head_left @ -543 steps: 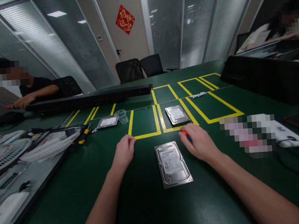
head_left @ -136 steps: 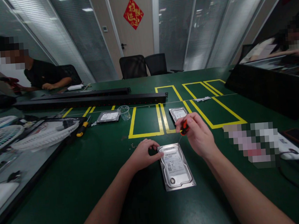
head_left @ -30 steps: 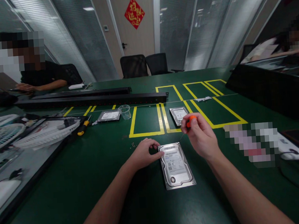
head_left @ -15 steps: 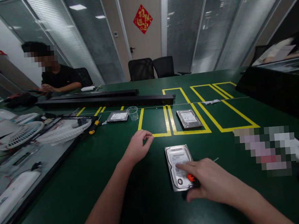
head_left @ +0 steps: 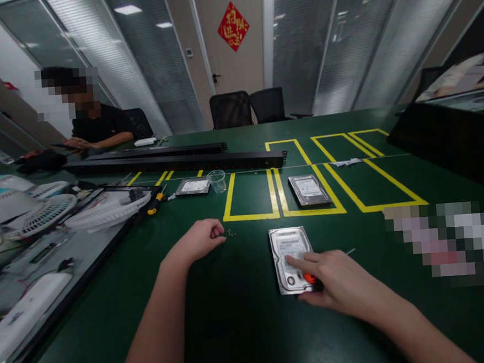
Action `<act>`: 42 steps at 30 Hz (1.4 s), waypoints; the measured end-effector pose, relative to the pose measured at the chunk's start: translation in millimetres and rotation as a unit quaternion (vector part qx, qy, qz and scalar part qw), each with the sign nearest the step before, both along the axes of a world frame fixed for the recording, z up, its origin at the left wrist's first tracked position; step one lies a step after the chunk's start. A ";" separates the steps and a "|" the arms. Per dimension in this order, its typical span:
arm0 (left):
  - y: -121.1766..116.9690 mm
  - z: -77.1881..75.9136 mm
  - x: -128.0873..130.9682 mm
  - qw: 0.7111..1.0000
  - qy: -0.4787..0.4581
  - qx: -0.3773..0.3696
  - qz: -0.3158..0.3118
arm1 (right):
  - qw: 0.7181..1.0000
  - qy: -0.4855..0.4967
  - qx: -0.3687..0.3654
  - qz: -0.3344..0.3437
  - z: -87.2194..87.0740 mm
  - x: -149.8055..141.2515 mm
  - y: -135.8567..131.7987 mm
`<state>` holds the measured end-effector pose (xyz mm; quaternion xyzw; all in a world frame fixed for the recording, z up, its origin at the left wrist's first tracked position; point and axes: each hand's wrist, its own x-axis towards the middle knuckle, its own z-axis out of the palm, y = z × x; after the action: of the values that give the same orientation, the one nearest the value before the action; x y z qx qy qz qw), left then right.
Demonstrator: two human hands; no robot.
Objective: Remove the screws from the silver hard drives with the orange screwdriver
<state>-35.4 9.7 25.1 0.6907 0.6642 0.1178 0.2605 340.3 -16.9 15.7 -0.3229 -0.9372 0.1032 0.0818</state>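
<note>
The right hand [head_left: 340,279], half closed, holds a screwdriver [head_left: 310,278] while touching the disk drive [head_left: 288,244] on the table [head_left: 235,325], so either may slip; the left hand [head_left: 200,239], partly open, apparently empty, could scatter nearby tiny bits [head_left: 231,233].

Glass partitions [head_left: 157,60], mesh chairs [head_left: 231,109] and a long table [head_left: 236,337] mark an office.
</note>
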 end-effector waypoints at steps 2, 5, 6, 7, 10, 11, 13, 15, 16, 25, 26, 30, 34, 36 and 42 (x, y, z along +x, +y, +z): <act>1.5 -3.6 1.0 1.000 -0.001 -0.004 0.000 | 1.000 0.007 0.007 0.000 -1.7 -0.5 3.6; 3.7 -9.1 1.8 1.000 -0.010 -0.001 -0.005 | 1.000 0.003 0.006 -0.001 -2.3 -1.2 7.4; 4.3 -10.4 2.0 1.000 -0.014 0.002 -0.007 | 1.000 0.001 0.004 -0.002 -2.1 -1.2 8.0; 4.7 -11.3 2.2 1.000 -0.017 0.003 -0.008 | 1.000 0.002 0.003 -0.003 -1.7 -1.1 8.2; 4.6 -9.6 2.6 1.000 -0.012 0.007 -0.018 | 1.000 0.014 -0.003 -0.007 0.1 0.7 7.6; 4.0 -7.4 3.1 1.000 -0.007 0.010 -0.023 | 1.000 0.019 -0.008 -0.009 1.0 1.7 7.4; 1.6 -1.1 6.1 0.999 -0.001 0.022 -0.031 | 0.999 0.034 -0.018 -0.014 3.3 3.9 7.4; -1.8 6.3 14.4 0.998 -0.010 0.040 -0.039 | 0.998 0.052 -0.024 -0.024 5.7 6.4 8.3; -3.8 9.7 21.2 0.997 -0.020 0.050 -0.047 | 0.997 0.060 -0.022 -0.030 6.7 7.7 9.0; -19.5 8.1 101.3 0.972 -0.087 0.103 -0.192 | 0.990 0.135 0.028 -0.043 4.7 10.1 10.1; -19.8 5.3 103.8 0.971 -0.090 0.109 -0.193 | 0.989 0.139 0.030 -0.043 4.1 9.5 9.9; -19.0 -6.3 104.9 0.968 -0.101 0.109 -0.200 | 0.988 0.145 0.034 -0.043 1.8 7.9 9.8; -18.7 -13.3 105.8 0.964 -0.111 0.108 -0.217 | 0.988 0.144 0.036 -0.042 -0.7 8.0 9.8; -19.0 -14.1 106.2 0.963 -0.106 0.110 -0.221 | 0.988 0.146 0.037 -0.042 -1.4 8.1 9.9; -19.2 -15.7 105.1 0.959 -0.107 0.128 -0.230 | 0.988 0.147 0.029 -0.042 -0.9 6.7 10.3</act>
<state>69.7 -9.5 9.4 0.8358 0.4351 0.2120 0.2592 346.9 -6.6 14.7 -0.3410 -0.9030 0.1191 0.2325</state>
